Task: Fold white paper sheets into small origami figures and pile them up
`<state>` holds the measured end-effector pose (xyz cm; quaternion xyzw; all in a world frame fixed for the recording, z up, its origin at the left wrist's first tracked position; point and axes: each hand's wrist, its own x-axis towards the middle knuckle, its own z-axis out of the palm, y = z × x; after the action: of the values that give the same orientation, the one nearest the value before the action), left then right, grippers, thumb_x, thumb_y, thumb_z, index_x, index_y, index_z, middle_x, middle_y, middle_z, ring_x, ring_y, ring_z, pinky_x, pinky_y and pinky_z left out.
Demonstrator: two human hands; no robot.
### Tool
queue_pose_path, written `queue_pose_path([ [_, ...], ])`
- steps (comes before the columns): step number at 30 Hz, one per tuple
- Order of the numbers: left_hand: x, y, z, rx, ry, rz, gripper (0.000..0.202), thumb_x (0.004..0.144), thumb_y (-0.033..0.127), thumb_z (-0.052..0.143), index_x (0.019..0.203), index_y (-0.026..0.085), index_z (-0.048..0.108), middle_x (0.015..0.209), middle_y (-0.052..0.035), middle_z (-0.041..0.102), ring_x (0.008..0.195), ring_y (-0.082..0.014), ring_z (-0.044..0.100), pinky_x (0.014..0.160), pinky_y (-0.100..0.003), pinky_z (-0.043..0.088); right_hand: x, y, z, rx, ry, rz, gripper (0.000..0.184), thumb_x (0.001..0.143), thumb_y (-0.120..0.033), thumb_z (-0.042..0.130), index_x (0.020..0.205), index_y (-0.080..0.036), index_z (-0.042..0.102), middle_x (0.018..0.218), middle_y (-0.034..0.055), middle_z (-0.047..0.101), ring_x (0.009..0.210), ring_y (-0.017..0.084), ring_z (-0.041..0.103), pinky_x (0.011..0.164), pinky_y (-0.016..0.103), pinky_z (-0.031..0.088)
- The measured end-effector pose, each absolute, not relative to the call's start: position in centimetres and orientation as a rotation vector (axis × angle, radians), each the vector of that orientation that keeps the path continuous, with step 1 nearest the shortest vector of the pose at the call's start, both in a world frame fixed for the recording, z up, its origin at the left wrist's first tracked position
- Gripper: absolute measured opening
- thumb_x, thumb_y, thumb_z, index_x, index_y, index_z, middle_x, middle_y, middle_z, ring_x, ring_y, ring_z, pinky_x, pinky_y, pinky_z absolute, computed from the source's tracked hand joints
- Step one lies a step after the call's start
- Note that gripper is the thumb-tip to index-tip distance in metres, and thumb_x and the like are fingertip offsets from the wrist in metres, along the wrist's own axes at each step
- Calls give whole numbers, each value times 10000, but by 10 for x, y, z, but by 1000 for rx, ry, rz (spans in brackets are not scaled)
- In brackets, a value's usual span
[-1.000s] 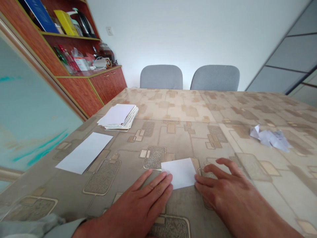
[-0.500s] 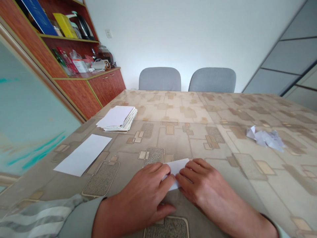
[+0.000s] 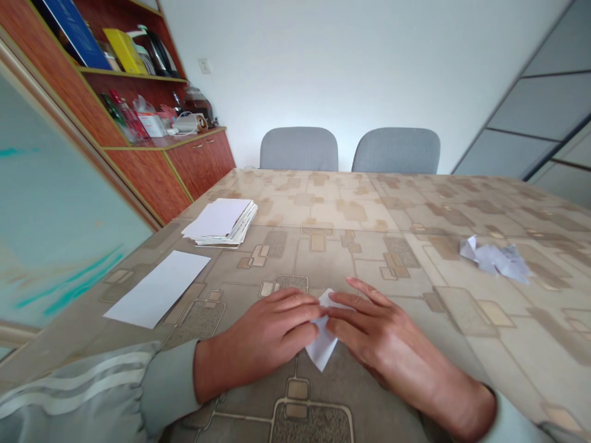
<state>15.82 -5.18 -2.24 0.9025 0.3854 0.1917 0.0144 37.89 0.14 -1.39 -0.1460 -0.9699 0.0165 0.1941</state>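
Observation:
A small folded piece of white paper [image 3: 322, 343] lies on the patterned table, its pointed corner sticking out towards me below my hands. My left hand [image 3: 263, 326] rests on its left part, and my right hand [image 3: 383, 332] presses on its right part. The fingertips of both hands nearly meet over the fold, hiding the paper's middle. A flat white sheet [image 3: 157, 289] lies further left, and a stack of white papers [image 3: 221, 223] sits beyond it.
Crumpled white paper [image 3: 495, 258] lies on the right of the table [image 3: 314, 206]. A red-brown cabinet [image 3: 194, 163] with cluttered shelves stands at the far left. Two grey chairs [image 3: 299, 149] stand behind the table's far edge.
The white paper has gone from a flat rectangle to a narrower folded shape with a pointed corner. My hands have moved inwards from either side of it and now lie on top.

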Motion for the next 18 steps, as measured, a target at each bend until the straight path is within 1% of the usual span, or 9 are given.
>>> queue_pose_path([
  [1, 158, -54, -24, 2845, 1185, 601, 280, 1021, 159, 349, 968, 165, 624, 1010, -50, 681, 957, -173, 589, 884, -316, 453, 379, 1, -13, -422, -2737, 45, 91, 938, -158, 570, 947, -211, 643, 982, 9, 702, 1003, 185, 598, 1117, 448, 296],
  [3, 158, -59, -28, 2940, 1169, 571, 297, 1014, 156, 360, 890, 166, 630, 866, -43, 672, 833, -169, 589, 775, -301, 464, 378, 0, -12, -450, -2783, 25, 58, 926, -190, 598, 886, -217, 631, 924, 3, 688, 954, 189, 588, 1068, 438, 343],
  [5, 161, -65, -32, 3012, 1190, 514, 306, 999, 150, 377, 800, 167, 609, 749, -32, 627, 731, -166, 553, 682, -290, 450, 377, -1, -13, -455, -2824, -5, 104, 924, -208, 604, 821, -213, 607, 851, 1, 664, 872, 183, 576, 954, 399, 418],
  [7, 163, -70, -33, 3030, 1225, 458, 306, 985, 146, 390, 741, 169, 572, 690, -24, 583, 672, -163, 513, 633, -283, 434, 377, -1, -16, -440, -2835, -45, 157, 930, -202, 592, 773, -205, 586, 800, 2, 648, 813, 178, 561, 839, 364, 445],
  [9, 165, -71, -32, 3009, 1231, 428, 296, 972, 136, 395, 720, 168, 546, 723, -32, 594, 695, -168, 519, 651, -284, 445, 377, 0, -20, -412, -2831, -59, 190, 932, -201, 590, 742, -201, 576, 752, -4, 641, 772, 169, 553, 816, 356, 443],
  [12, 165, -69, -28, 2945, 1191, 478, 257, 965, 149, 394, 784, 166, 575, 898, -68, 648, 847, -188, 572, 776, -307, 486, 378, 2, -24, -362, -2793, -32, 224, 934, -188, 589, 710, -199, 586, 703, -21, 641, 741, 150, 559, 921, 367, 416],
  [14, 164, -67, -26, 2912, 1152, 515, 226, 972, 194, 402, 882, 162, 607, 993, -89, 657, 942, -203, 586, 846, -326, 493, 378, 4, -25, -337, -2738, 3, 220, 944, -178, 572, 729, -203, 616, 738, -26, 668, 770, 142, 573, 997, 365, 377],
  [16, 163, -65, -27, 2900, 1134, 523, 237, 984, 212, 389, 970, 158, 619, 1017, -95, 663, 981, -207, 591, 882, -334, 493, 378, 5, -23, -333, -2699, 36, 189, 949, -193, 568, 777, -211, 645, 806, -29, 695, 834, 144, 582, 1043, 363, 342],
  [18, 162, -64, -30, 2901, 1131, 527, 278, 999, 185, 351, 984, 159, 628, 982, -89, 671, 956, -197, 600, 875, -321, 496, 378, 7, -20, -343, -2719, 69, 189, 939, -222, 587, 758, -222, 642, 801, -35, 695, 865, 153, 576, 1031, 364, 347],
])
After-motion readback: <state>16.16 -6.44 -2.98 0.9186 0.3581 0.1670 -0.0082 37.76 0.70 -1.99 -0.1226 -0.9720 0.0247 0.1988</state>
